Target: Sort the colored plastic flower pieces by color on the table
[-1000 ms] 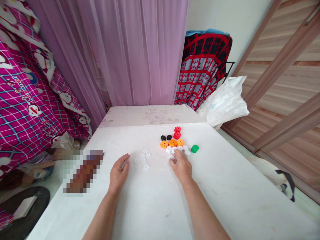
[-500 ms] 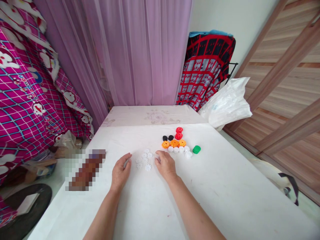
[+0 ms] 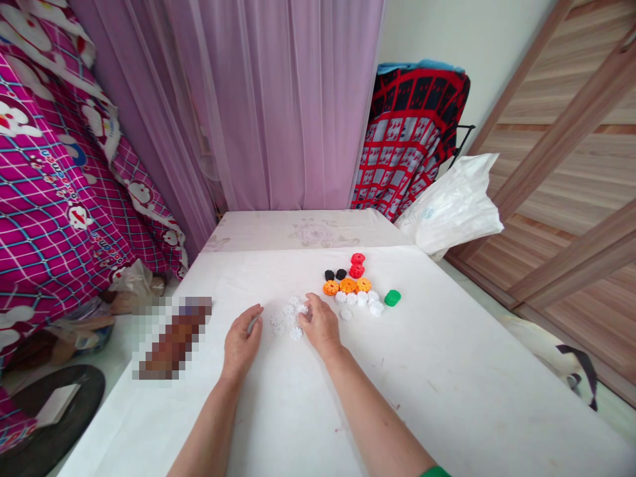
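White scalloped discs (image 3: 279, 323), thin, clustered between my left hand (image 3: 242, 341) and right hand (image 3: 322, 326) | left: thumb and fingers parted | right: fingertips at one disc, whether pinched I cannot tell | white cloth (image 3: 288, 411) beneath

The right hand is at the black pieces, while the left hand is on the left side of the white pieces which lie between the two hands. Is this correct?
Not quite. The head view shows the right hand at the white pieces between the two hands, not at the black pieces. The left hand is indeed on their left side.
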The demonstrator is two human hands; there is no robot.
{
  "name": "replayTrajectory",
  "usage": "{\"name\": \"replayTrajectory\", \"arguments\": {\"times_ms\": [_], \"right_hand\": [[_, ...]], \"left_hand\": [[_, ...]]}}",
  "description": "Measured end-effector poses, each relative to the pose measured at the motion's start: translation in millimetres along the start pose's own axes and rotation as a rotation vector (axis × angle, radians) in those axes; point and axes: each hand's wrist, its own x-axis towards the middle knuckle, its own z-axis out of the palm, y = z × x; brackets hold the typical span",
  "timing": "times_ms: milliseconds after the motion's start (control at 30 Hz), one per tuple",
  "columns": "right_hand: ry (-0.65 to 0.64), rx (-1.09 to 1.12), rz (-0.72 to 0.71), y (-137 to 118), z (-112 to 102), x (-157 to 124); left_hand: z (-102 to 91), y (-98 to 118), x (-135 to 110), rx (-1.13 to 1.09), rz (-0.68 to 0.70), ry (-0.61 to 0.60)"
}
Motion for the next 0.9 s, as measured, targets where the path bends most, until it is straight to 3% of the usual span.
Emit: {"name": "replayTrajectory", "arguments": {"times_ms": [100,200,300,400,567,900], "right_hand": [[0.107,0.156,0.047,14.3,-5.5,-12.7],[0.210,0.223,0.093,37.1,-24.9,-22.0],[0.311,0.189,0.188,62.5,-50.4,-22.4],[0.319,0.112,0.272,79.1,-65.3,-18.2],[0.243,0.051,0.218,81.0,-60.8,-16.5],[0.221,-0.002,0.177,79.6,-53.0,-16.9]], "left_hand": [[-0.1,-0.4,-0.5,-0.012,-0.005,0.002],[-0.6,-0.6,-1.0,-0.010,-0.016,-0.005],[-0.7,-0.9,-1.1,-0.002,-0.015,-0.012],[0.1,-2.1,-0.8,0.005,-0.017,-0.009],[0.9,-3.7,-0.8,0.009,-0.012,-0.008],[0.8,-4.7,-1.6,0.006,-0.013,-0.011]]}}
